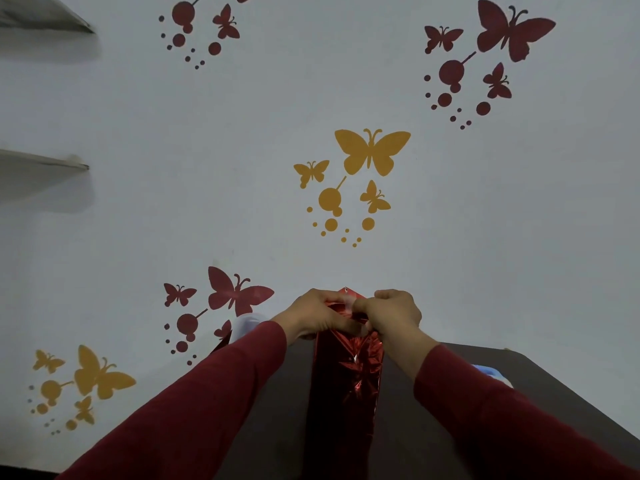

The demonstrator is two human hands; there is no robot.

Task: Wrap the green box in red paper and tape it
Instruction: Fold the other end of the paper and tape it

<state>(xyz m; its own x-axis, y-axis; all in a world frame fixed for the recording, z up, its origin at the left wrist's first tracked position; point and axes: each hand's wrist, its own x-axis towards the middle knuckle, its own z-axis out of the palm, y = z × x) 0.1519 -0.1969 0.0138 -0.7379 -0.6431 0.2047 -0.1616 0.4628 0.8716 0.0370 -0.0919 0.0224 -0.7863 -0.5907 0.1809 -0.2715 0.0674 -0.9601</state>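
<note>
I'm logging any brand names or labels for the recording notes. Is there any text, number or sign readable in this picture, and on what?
None: no word, number or brand can be read.
The red paper held between the left hand and the right hand shows only shiny creases.
The wall carries butterfly and dot decals, with no lettering.
The blue thing by the right sleeve shows no print.

The only view was from the head, close above the hands, facing forward onto a wall with butterflies.
</note>
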